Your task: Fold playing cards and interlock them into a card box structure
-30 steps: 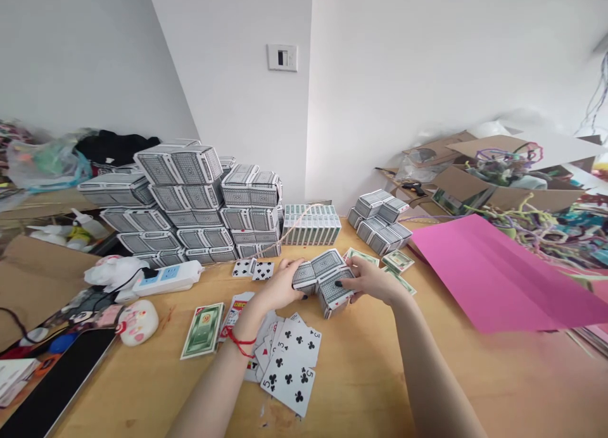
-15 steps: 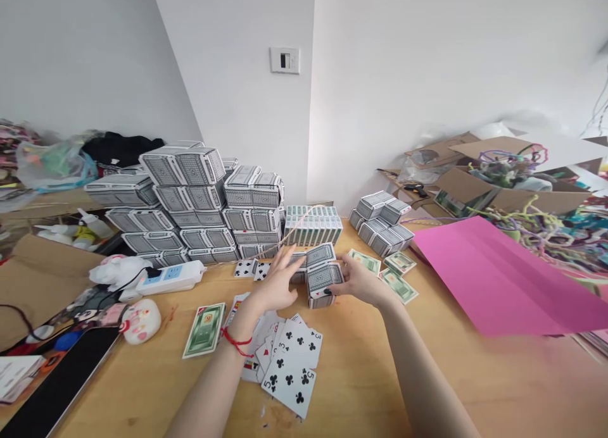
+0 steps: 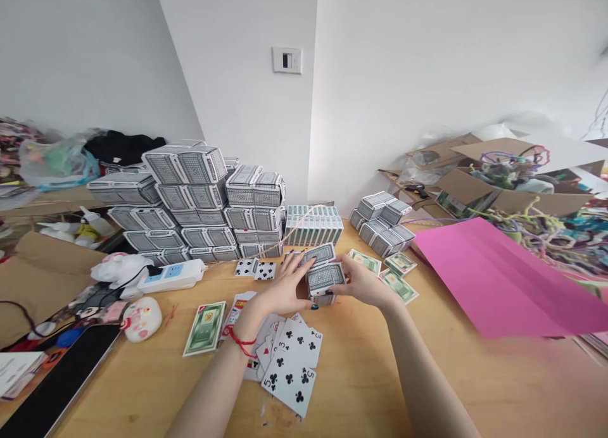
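Probably the step is aligning: the left hand [image 3: 279, 288] rests loosely spread, the right hand [image 3: 365, 283] pinches the grey-patterned rectangular card block [image 3: 325, 277], and even pressure is needed next.

5 on the near card [image 3: 286, 382], 3 on the next card [image 3: 301, 340], clubs on both

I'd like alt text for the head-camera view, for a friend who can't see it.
A person's left hand and right hand are around card blocks on a wooden table. Loose cards lie nearer; taller card stacks stand behind to the left, and a pink sheet lies to the right.
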A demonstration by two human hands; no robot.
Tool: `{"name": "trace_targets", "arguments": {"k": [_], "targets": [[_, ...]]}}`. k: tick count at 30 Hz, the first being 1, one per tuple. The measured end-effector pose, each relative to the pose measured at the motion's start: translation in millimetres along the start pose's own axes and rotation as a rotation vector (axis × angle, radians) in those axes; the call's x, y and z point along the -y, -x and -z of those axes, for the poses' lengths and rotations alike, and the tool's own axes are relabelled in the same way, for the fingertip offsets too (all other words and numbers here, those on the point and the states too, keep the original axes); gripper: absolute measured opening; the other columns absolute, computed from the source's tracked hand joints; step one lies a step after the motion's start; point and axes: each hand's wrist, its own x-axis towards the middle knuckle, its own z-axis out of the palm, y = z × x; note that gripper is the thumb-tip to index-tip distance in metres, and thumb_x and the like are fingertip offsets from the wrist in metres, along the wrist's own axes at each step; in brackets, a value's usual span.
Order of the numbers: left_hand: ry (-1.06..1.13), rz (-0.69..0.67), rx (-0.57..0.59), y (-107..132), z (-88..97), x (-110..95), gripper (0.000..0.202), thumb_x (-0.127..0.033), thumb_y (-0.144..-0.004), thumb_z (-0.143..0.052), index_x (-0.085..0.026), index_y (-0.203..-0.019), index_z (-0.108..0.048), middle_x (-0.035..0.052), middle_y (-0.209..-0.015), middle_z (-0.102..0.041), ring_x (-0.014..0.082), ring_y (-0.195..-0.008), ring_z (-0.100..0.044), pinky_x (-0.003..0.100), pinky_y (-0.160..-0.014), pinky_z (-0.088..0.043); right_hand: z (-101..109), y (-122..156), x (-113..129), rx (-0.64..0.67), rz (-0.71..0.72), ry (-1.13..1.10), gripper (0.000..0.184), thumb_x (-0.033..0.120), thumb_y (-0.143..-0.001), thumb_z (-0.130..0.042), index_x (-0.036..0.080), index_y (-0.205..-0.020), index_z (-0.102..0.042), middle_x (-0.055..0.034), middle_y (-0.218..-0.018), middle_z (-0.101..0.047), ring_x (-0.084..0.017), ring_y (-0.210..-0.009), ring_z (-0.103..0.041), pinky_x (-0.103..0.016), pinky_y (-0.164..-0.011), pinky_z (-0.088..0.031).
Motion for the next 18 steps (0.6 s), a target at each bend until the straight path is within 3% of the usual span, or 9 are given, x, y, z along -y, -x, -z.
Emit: {"name": "trace_targets", "arguments": {"k": [7, 10, 15, 18], "targets": [[-0.021, 0.01, 0.015, 0, -0.3, -1, 0.084, -0.039, -0.068, -0.063, -0.033, -0.137, -0.017, 0.0015, -0.148, -0.003, 0.032, -0.133, 0.005, 0.052, -0.105, -0.013, 1, -2, -7, -0.023, -0.098, 0.141, 0.043, 0.023, -0.062, -0.069, 0.021, -0.098, -0.046, -0.0001, -0.08, -0.06, -0.016, -0.069, -0.058, -0.025, -0.055, -0.046], [-0.053, 0.001, 0.028, -1, -1.9, 1, 0.08, -0.039, -0.07, -0.061, -0.034, -0.137, -0.016, 0.001, -0.148, -0.002, 0.0316, -0.133, 0.007, 0.051, -0.105, -0.012, 0, -3, -12, 0.023, -0.147, 0.063, 0.04, 0.024, -0.064, -0.067, 0.022, -0.097, -0.044, 0.0007, -0.079, -0.059, -0.013, -0.062, -0.057, -0.021, -0.046, -0.045], [-0.114, -0.006, 0.046, 0, -4.7, 3, 0.075, -0.045, -0.076, -0.053, -0.034, -0.137, -0.013, 0.0004, -0.148, -0.003, 0.0316, -0.133, 0.008, 0.052, -0.104, -0.012, 0, -6, -19, 0.068, -0.128, -0.095, 0.042, 0.022, -0.063, -0.068, 0.021, -0.095, -0.041, 0.0009, -0.081, -0.059, -0.012, -0.062, -0.06, -0.023, -0.05, -0.05], [-0.14, -0.01, 0.032, 1, -7.0, 0, 0.082, -0.052, -0.071, -0.056, -0.033, -0.138, -0.012, 0.0012, -0.148, -0.004, 0.0337, -0.132, 0.007, 0.053, -0.104, -0.014, 0, -8, -24, 0.08, -0.103, -0.127, 0.043, 0.026, -0.062, -0.07, 0.02, -0.094, -0.042, 0.0018, -0.076, -0.06, -0.012, -0.059, -0.059, -0.024, -0.052, -0.05]]}}
